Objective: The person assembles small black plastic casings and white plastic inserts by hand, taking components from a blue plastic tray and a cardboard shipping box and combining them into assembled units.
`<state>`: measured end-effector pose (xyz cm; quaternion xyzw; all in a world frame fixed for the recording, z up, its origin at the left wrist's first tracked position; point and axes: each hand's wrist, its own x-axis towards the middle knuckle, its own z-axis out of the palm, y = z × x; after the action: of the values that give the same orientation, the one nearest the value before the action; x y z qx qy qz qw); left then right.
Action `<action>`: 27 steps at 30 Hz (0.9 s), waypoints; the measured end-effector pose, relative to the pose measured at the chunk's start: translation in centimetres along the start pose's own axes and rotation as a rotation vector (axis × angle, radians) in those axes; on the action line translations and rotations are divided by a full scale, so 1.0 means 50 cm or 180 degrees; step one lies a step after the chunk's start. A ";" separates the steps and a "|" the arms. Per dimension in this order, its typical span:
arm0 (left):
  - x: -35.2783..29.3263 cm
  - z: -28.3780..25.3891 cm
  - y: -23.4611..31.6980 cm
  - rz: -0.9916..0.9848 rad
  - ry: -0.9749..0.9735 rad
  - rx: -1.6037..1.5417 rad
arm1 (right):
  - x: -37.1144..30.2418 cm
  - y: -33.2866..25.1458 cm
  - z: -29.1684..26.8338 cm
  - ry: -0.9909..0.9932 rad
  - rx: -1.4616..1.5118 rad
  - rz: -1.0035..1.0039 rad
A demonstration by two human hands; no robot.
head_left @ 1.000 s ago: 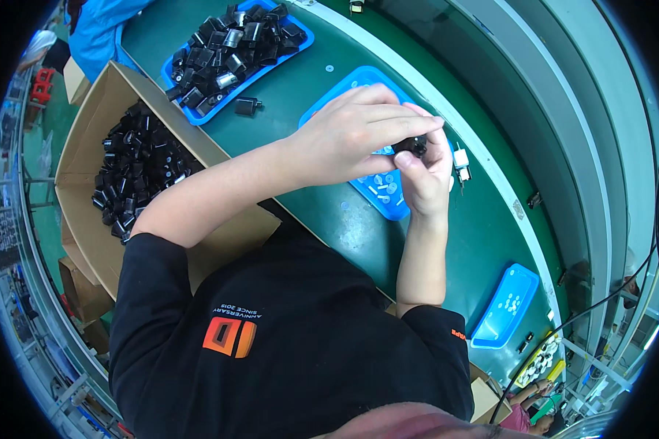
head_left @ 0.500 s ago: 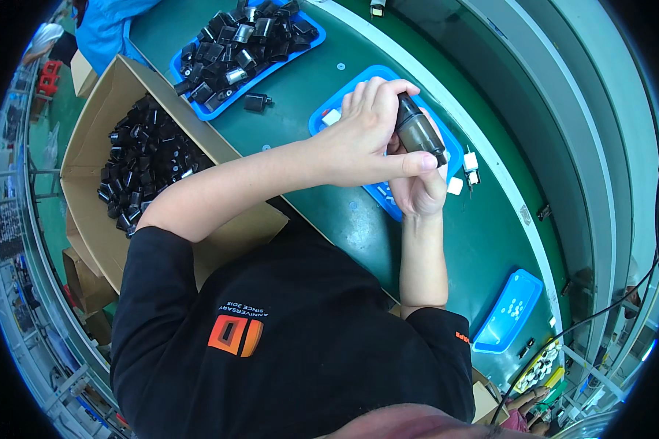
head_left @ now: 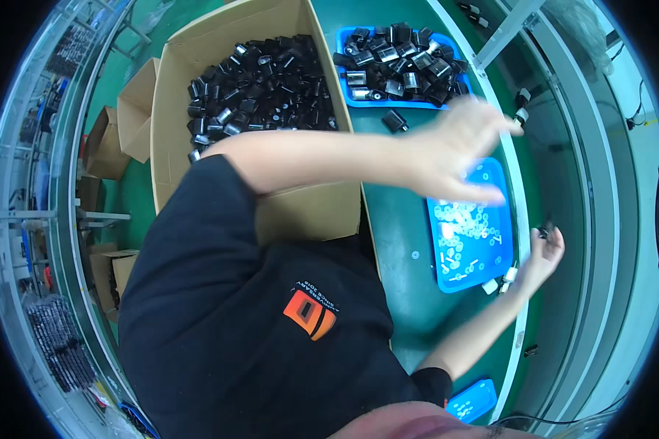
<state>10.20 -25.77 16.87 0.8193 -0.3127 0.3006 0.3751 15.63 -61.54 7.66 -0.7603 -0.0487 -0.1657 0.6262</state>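
My left hand (head_left: pixel 458 150), smeared by motion, reaches over the far end of a blue tray (head_left: pixel 447 282) of small pale rings. Its fingers and thumb are stretched apart with nothing visible between them. Past the table's curved edge, over the green belt, my right hand (head_left: pixel 547 256) has its fingers bent around a small dark part (head_left: pixel 543 233). Most of that part is hidden by the fingers, so its full shape does not show. A single black cylindrical part (head_left: pixel 395 121) lies on the green table close to my left wrist.
A cardboard box (head_left: pixel 311 208) heaped with black parts stands at left. A blue tray (head_left: pixel 359 103) piled with similar parts sits far back. White-and-dark pieces (head_left: pixel 508 279) lie by the table's edge strip. Another blue tray (head_left: pixel 472 401) is near right. A dark piece (head_left: pixel 531 351) rests on the belt.
Both hands held a dark translucent cylinder together; now they are apart. The right hand has moved right over the belt, and the left has opened. The whole view has turned.
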 end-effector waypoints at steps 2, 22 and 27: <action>-0.038 -0.137 -0.046 0.0028 0.0476 -0.0089 | 0.073 0.144 -0.200 0.0509 -0.1347 0.0215; -0.525 -0.474 -0.307 -0.2467 -0.2724 0.2743 | -0.183 0.090 -0.107 0.0342 -0.2684 0.0446; -0.392 -0.434 -0.208 -0.2517 -0.0441 0.1256 | -0.173 0.124 -0.117 0.0531 -0.2187 0.0854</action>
<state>0.04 2.69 9.85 0.9499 0.0636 0.1324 0.2759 8.14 -67.37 0.10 -0.9095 0.1610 -0.1503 0.3526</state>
